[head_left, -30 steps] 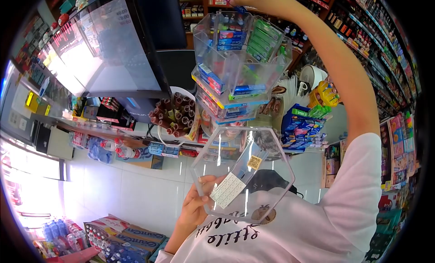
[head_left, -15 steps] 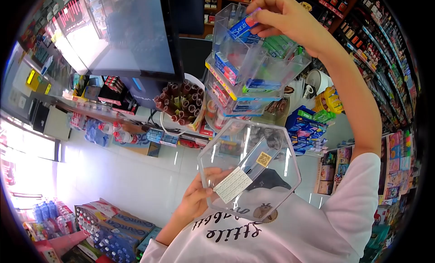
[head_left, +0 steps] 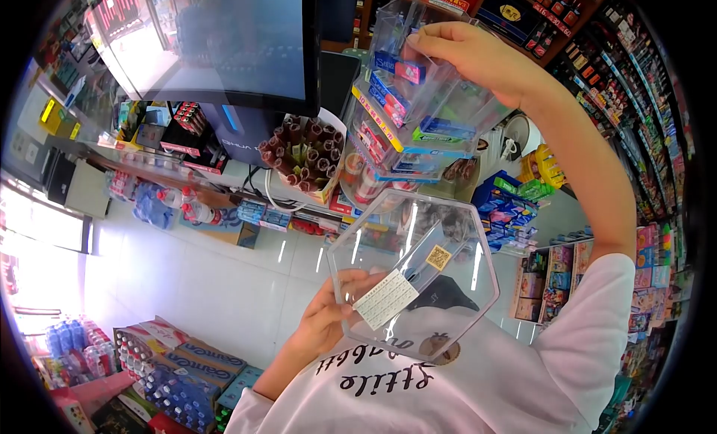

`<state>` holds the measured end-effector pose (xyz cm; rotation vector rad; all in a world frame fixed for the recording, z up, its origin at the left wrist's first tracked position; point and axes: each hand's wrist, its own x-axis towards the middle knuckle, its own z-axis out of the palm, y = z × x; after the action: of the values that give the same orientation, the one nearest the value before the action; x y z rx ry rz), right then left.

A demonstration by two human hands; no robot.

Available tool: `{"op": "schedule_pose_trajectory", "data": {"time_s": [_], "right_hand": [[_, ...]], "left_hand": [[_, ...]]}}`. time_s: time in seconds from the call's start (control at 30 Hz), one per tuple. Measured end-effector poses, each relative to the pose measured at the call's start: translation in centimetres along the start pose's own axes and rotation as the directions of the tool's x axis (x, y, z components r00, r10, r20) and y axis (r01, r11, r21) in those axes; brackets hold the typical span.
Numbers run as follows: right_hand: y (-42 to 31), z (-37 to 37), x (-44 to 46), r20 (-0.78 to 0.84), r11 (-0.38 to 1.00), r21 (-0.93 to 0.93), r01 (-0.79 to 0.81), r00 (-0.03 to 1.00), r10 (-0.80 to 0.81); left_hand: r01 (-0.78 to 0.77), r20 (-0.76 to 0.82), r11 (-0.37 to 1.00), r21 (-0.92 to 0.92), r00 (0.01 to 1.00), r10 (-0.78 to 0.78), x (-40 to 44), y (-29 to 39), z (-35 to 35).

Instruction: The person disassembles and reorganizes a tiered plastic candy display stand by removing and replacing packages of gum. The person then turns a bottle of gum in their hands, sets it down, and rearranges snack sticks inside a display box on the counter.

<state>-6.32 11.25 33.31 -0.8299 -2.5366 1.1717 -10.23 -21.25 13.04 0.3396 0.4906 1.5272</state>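
Observation:
My left hand (head_left: 326,314) holds a clear hexagonal plastic lid (head_left: 482,284) by its left side, in front of my shirt. Through it a white printed label and a small gold code sticker show. My right hand (head_left: 467,54) is at the top of a clear tiered display rack (head_left: 385,34), fingers bent over its plastic wall; their tips are partly hidden. A blue gum pack (head_left: 399,66) sits in the top compartment just below the fingers. More gum packs (head_left: 388,98) fill the tiers beneath, with a green and blue pack (head_left: 441,129) lower right.
A dark monitor (head_left: 216,45) stands left of the rack, beside a tub of brown wrapped sticks (head_left: 306,154). Blue packs (head_left: 504,210) and a yellow container (head_left: 545,165) are to the right. Cartons and bottles (head_left: 179,367) stand on the floor, lower left.
My right hand has let go of the blue gum pack, which now sits in the top compartment. The hand has moved lower on the rack. My left hand keeps the lid nearly still.

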Motion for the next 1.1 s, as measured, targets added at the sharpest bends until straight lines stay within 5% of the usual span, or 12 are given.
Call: {"op": "schedule_pose_trajectory", "data": {"time_s": [0.1,0.3,0.47,0.53,0.6,0.63,0.67,0.73,0.83,0.93,1.1], "right_hand": [[-0.7,-0.8,-0.1,0.109,0.995,-0.044,-0.085,0.990,0.089],[-0.5,-2.1,0.1,0.216,0.988,-0.150,0.019,0.976,0.014],[-3.3,-6.2,1.1,-0.002,0.999,-0.009,0.032,0.999,-0.032],[-1.5,-7.4,2.9,-0.136,0.799,-0.596,0.079,0.971,-0.197],[0.5,-8.2,4.7,-0.081,0.693,-0.718,0.061,0.982,-0.170],[3.6,-8.6,6.3,-0.024,0.590,-0.752,0.293,0.883,-0.469],[6.1,-9.1,7.8,0.082,0.562,-0.743,0.363,0.884,-0.461],[6.6,-7.9,8.8,0.121,0.511,-0.771,0.379,0.875,-0.468],[4.8,-5.4,8.5,0.050,0.292,-0.943,0.161,0.934,-0.354],[6.3,-4.7,9.8,0.005,0.169,-0.980,0.105,0.863,-0.505],[5.9,-5.5,9.1,0.076,0.173,-0.965,0.196,0.844,-0.530]], "left_hand": [[-0.002,-0.002,1.000,0.008,1.000,0.002,-0.1,0.1,-0.2],[-0.005,0.015,1.000,-0.013,1.000,0.005,-0.3,-0.1,-0.7],[0.000,-0.010,1.000,-0.018,1.000,-0.001,-0.4,-0.2,-0.9],[-0.001,-0.024,1.000,-0.018,1.000,0.001,-0.5,-0.1,-0.7],[-0.003,-0.030,1.000,-0.015,1.000,0.002,-0.5,-0.1,-0.6],[-0.003,-0.029,1.000,-0.012,1.000,0.002,-0.5,-0.2,-0.7],[-0.003,-0.030,1.000,-0.010,1.000,0.002,-0.5,-0.2,-0.7],[-0.002,-0.043,1.000,-0.009,0.999,0.001,-0.5,-0.3,-0.6],[-0.005,-0.052,1.000,-0.014,0.999,0.005,-0.4,-0.4,-0.5],[-0.015,-0.060,1.000,-0.015,0.998,0.014,-0.5,-0.7,-0.6],[-0.034,-0.056,0.998,-0.050,0.998,0.031,-0.3,-1.0,-0.5]]}}
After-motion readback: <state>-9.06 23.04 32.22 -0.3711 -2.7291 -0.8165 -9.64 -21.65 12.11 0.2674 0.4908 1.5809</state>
